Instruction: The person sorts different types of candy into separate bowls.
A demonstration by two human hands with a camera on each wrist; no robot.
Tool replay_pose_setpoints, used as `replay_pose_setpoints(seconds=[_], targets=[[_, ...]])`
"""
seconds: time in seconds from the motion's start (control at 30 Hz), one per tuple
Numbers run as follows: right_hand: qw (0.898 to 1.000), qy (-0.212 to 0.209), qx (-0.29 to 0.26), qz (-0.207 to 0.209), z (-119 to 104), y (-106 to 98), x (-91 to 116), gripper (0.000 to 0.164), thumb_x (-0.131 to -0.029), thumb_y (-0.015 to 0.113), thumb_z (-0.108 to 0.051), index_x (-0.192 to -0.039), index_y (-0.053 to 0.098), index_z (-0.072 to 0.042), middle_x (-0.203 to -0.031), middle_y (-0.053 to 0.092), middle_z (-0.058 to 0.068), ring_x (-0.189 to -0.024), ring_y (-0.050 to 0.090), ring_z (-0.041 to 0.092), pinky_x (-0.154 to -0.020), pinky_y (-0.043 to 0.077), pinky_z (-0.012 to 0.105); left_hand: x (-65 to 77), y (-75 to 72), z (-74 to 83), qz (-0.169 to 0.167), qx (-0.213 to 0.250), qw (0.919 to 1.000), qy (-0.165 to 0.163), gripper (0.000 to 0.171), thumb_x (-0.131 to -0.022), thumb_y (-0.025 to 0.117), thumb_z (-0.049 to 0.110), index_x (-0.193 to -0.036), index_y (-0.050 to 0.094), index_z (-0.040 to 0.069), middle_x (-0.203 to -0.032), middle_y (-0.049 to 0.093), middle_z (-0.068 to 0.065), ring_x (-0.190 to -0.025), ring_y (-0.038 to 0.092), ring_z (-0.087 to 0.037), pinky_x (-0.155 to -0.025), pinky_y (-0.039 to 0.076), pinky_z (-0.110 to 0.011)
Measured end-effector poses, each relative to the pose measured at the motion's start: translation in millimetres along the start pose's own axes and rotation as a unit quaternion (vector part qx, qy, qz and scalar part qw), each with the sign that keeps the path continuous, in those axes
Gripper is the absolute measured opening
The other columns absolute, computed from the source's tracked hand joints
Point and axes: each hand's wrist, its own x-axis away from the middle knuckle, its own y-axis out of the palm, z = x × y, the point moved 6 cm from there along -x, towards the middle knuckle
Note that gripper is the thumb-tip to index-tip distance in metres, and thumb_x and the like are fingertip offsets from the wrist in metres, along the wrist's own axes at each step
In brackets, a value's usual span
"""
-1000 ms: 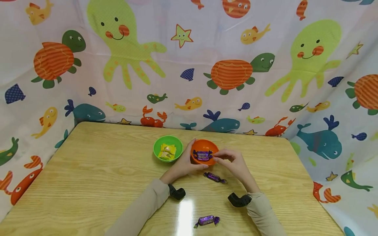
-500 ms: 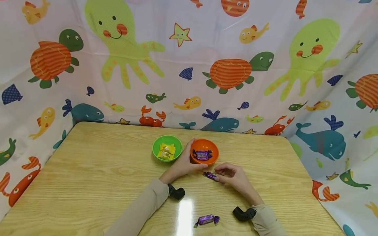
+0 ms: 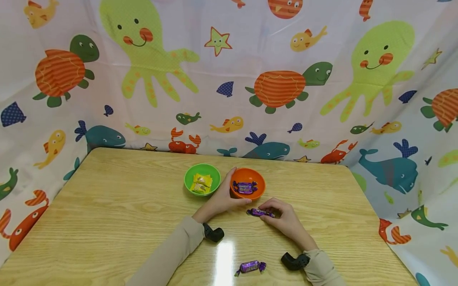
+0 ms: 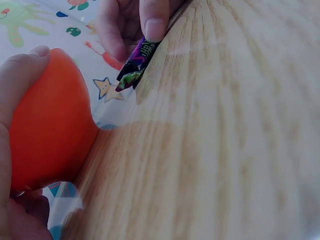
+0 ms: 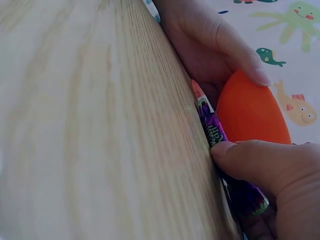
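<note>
My left hand (image 3: 222, 197) holds the orange bowl (image 3: 258, 176) from its left side, thumb on the near rim and fingers around the far side. Inside that bowl lie purple-wrapped candies (image 3: 245, 188). Just in front of it, my right hand (image 3: 284, 216) pinches another purple wrapped candy (image 3: 255, 212) between thumb and fingers, low at the tabletop. In the right wrist view the thumb presses on the middle of this candy (image 5: 214, 129), whose twisted end points toward the bowl. The left wrist view shows the same candy (image 4: 141, 59) beyond the orange bowl (image 4: 55, 125).
A green bowl (image 3: 189, 174) with yellow packets (image 3: 202, 183) stands left of the orange one. One more purple candy (image 3: 251, 266) lies near the front of the wooden table (image 3: 125, 210). A sea-animal printed cloth (image 3: 211, 67) hangs behind and at both sides.
My right hand has moved from the orange bowl's right rim down to the candy lying in front of it and now pinches that candy. The left hand stays on the bowl.
</note>
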Motion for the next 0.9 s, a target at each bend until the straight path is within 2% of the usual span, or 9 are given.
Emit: replay_pose_setpoints(seconds=[0.2, 0.33, 0.5, 0.57, 0.7, 0.8, 0.9], targets=[[1.0, -0.006, -0.025, 0.0, 3, -1, 0, 0.022, -0.081, 0.076, 0.01, -0.101, 0.072, 0.001, -0.098, 0.069, 0.017, -0.086, 0.064, 0.031, -0.075, 0.054, 0.032, 0.6, -1.8, 1.3, 0.001, -0.001, 1.0, 0.006, 0.114, -0.078, 0.087, 0.031, -0.16, 0.009, 0.013, -0.16, 0.026, -0.005, -0.143, 0.032, -0.023, -0.118, 0.024, -0.046], [0.999, 0.017, -0.05, -0.009, 14, -2, 1, 0.021, -0.082, 0.077, 0.007, -0.102, 0.074, -0.002, -0.1, 0.07, 0.014, -0.089, 0.065, 0.028, -0.078, 0.056, 0.03, 1.4, -2.1, 0.3, 0.0, -0.01, 0.9999, 0.008, 0.115, -0.079, 0.086, 0.034, -0.16, 0.008, 0.011, -0.16, 0.026, -0.005, -0.143, 0.032, -0.022, -0.117, 0.025, -0.045], [0.998, 0.008, -0.056, -0.025, 7, -8, -4, 0.019, -0.082, 0.077, 0.007, -0.097, 0.074, -0.003, -0.097, 0.07, 0.012, -0.086, 0.065, 0.025, -0.079, 0.056, 0.033, 2.2, -1.7, -0.1, -0.001, -0.006, 0.9999, 0.008, 0.114, -0.08, 0.086, 0.029, -0.16, 0.007, 0.012, -0.161, 0.025, -0.005, -0.143, 0.031, -0.023, -0.118, 0.023, -0.046], [0.998, -0.008, -0.053, -0.031, -2, -11, -8, 0.019, -0.081, 0.076, 0.009, -0.096, 0.073, -0.003, -0.095, 0.07, 0.013, -0.083, 0.064, 0.025, -0.079, 0.055, 0.033, 2.4, -1.6, 0.0, -0.001, -0.006, 1.0, 0.007, 0.114, -0.08, 0.086, 0.028, -0.16, 0.007, 0.012, -0.161, 0.024, -0.006, -0.143, 0.031, -0.023, -0.118, 0.022, -0.046], [0.997, -0.024, -0.06, -0.037, -5, -16, -19, 0.021, -0.083, 0.076, 0.007, -0.099, 0.074, -0.006, -0.097, 0.071, 0.01, -0.086, 0.065, 0.022, -0.083, 0.055, 0.033, 2.0, -1.9, 0.5, -0.003, 0.007, 0.9999, 0.009, 0.113, -0.08, 0.086, 0.024, -0.16, 0.007, 0.012, -0.159, 0.028, -0.007, -0.141, 0.034, -0.024, -0.117, 0.024, -0.046], [0.998, -0.019, -0.056, -0.031, -11, -20, -31, 0.021, -0.084, 0.075, 0.006, -0.1, 0.075, -0.007, -0.1, 0.072, 0.01, -0.09, 0.065, 0.02, -0.085, 0.054, 0.033, 1.4, -2.0, 1.3, -0.007, 0.012, 0.9998, 0.016, 0.112, -0.079, 0.085, 0.018, -0.16, 0.007, 0.01, -0.157, 0.03, -0.01, -0.141, 0.035, -0.026, -0.117, 0.025, -0.047], [0.999, 0.003, -0.051, -0.018, -15, -22, -43, 0.018, -0.086, 0.075, 0.002, -0.101, 0.075, -0.008, -0.102, 0.072, 0.008, -0.094, 0.065, 0.018, -0.088, 0.053, 0.033, 1.1, -1.5, 1.3, -0.011, 0.007, 0.9997, 0.02, 0.113, -0.08, 0.085, 0.02, -0.159, 0.006, 0.009, -0.156, 0.03, -0.011, -0.14, 0.035, -0.027, -0.116, 0.027, -0.047]])
